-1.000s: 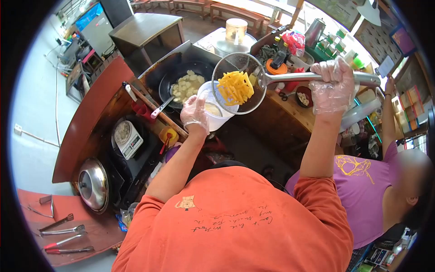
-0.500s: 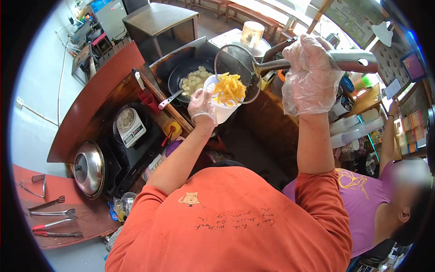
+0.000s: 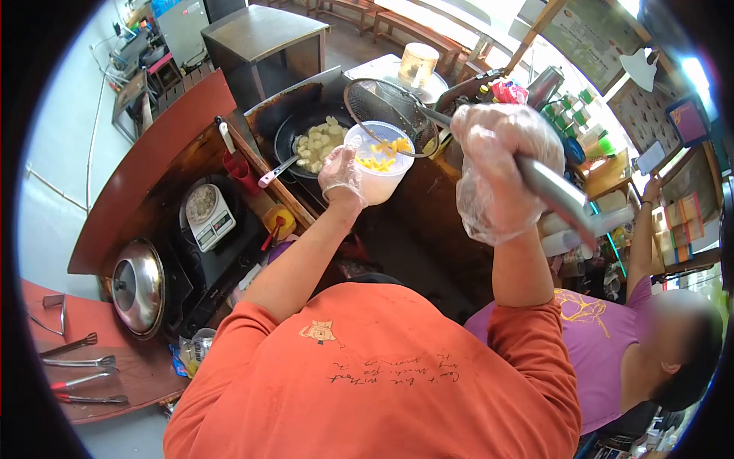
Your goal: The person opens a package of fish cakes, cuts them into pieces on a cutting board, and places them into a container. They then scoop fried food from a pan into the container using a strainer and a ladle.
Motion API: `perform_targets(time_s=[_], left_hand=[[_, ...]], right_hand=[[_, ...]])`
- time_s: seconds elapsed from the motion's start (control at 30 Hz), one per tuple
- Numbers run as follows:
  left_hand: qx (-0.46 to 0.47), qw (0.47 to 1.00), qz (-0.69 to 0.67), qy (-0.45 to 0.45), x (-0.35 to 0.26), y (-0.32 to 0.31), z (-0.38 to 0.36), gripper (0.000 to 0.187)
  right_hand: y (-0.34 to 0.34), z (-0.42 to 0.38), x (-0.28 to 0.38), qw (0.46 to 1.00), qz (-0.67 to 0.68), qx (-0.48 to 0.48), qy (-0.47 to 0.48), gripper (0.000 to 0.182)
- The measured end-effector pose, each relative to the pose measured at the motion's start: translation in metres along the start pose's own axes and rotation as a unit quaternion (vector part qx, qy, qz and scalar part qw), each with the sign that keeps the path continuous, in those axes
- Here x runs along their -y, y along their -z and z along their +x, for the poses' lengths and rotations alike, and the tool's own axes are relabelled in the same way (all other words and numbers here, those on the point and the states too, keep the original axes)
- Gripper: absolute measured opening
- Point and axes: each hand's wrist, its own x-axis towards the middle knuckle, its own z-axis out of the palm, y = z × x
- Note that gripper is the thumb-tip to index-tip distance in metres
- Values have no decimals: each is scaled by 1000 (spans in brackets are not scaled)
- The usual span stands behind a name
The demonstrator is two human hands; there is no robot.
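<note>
My left hand [image 3: 342,174], in a clear plastic glove, grips the rim of a white plastic tub [image 3: 380,183]. French fries [image 3: 377,162] lie inside the tub, and some sit at its far right rim by the strainer. My right hand [image 3: 505,164], gloved too, is closed around the metal handle of a mesh strainer [image 3: 382,107]. The strainer's bowl is tilted over the tub's far side. Just left of the tub, a wok [image 3: 287,134] holds pale chunks [image 3: 317,145] in liquid, with a ladle handle [image 3: 277,171] leaning out over its edge.
A kitchen scale [image 3: 210,216] stands left, above a metal pot lid [image 3: 138,287]. Several tongs [image 3: 84,361] lie on the red counter [image 3: 80,321]. A co-worker in a purple shirt [image 3: 589,352] is close on my right. Behind the wok is a steel table [image 3: 264,34].
My right hand has come lower and nearer, tipping the strainer over so its handle points toward me. Fries have dropped from the heap deeper into the tub.
</note>
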Motion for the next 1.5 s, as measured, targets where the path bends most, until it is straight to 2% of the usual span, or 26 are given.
perform_targets(time_s=[0.1, 0.13, 0.27, 0.37, 0.43, 0.53, 0.57, 0.63, 0.7, 0.77, 0.8, 0.83, 0.9, 0.97, 1.03, 1.07, 1.1, 1.17, 1.23, 1.3, 1.33, 1.4, 1.43, 1.47, 1.5], left_hand=[[4, 1000, -26, 16, 5, -4, 4, 38], [17, 998, -50, 22, 9, -4, 7, 36], [9, 999, -30, 42, 23, -13, 8, 34], [10, 997, -18, 69, 25, -25, 0, 32], [44, 997, -21, 60, 37, -28, 3, 34], [85, 993, -42, 71, 54, -35, 2, 38], [91, 992, -37, 79, 60, -37, 0, 38], [127, 990, -34, 54, 75, -40, -5, 40], [136, 986, -31, 88, 91, -46, -10, 41], [151, 982, -24, 111, 111, -54, -15, 42], [162, 979, -17, 127, 128, -55, -17, 40], [173, 974, -12, 143, 149, -54, -17, 40], [212, 958, 96, 167, 187, -57, -22, 36], [237, 924, 55, 296, 217, -68, -44, 31], [251, 904, 147, 313, 251, -79, -71, 28], [255, 899, 180, 308, 277, -83, -82, 26], [269, 879, 282, 275, 288, -94, -96, 25], [272, 884, 256, 280, 371, -95, -112, 27], [238, 891, 234, 308, 403, -121, -143, 38], [232, 899, 240, 284, 463, -134, -159, 50], [234, 900, 230, 288, 489, -140, -163, 50], [205, 882, 369, 210, 536, -153, -172, 55], [205, 883, 363, 215, 568, -155, -178, 55], [181, 911, 203, 309, 604, -156, -181, 58], [151, 907, 39, 390, 640, -154, -181, 61]], right_hand=[[-5, -14, 7, 995, 91, -24, 22, 33], [-4, -16, 8, 995, 81, -13, 49, 32], [-2, -29, 28, 997, 58, 31, 45, 26], [14, -50, 19, 997, 40, 13, 60, 26], [21, -63, 14, 998, 36, -23, 52, 29], [38, -85, 9, 987, 35, -153, 37, 34], [46, -94, 9, 986, 26, -160, 34, 34], [60, -108, 12, 949, 18, -315, 15, 34], [76, -124, 19, 929, 10, -370, -14, 35], [97, -145, 23, 861, 30, -507, -11, 37], [105, -149, 29, 822, 28, -567, -35, 38], [114, -154, 35, 817, 11, -576, -31, 38], [130, -163, 46, 780, -28, -625, -3, 38], [147, -170, 56, 750, -64, -658, 9, 39], [162, -175, 68, 733, -132, -666, 26, 40], [171, -179, 73, 739, -154, -655, 40, 42], [179, -184, 78, 737, -163, -655, 44, 42], [193, -192, 88, 748, -181, -637, 52, 39], [203, -197, 93, 752, -195, -628, 47, 39], [207, -193, 88, 738, -229, -632, 61, 40], [207, -193, 85, 731, -264, -627, 49, 40], [211, -198, 77, 719, -288, -631, 49, 40], [214, -201, 74, 701, -306, -643, 45, 40], [218, -208, 72, 710, -292, -639, 49, 40], [223, -212, 67, 711, -294, -637, 47, 40]])
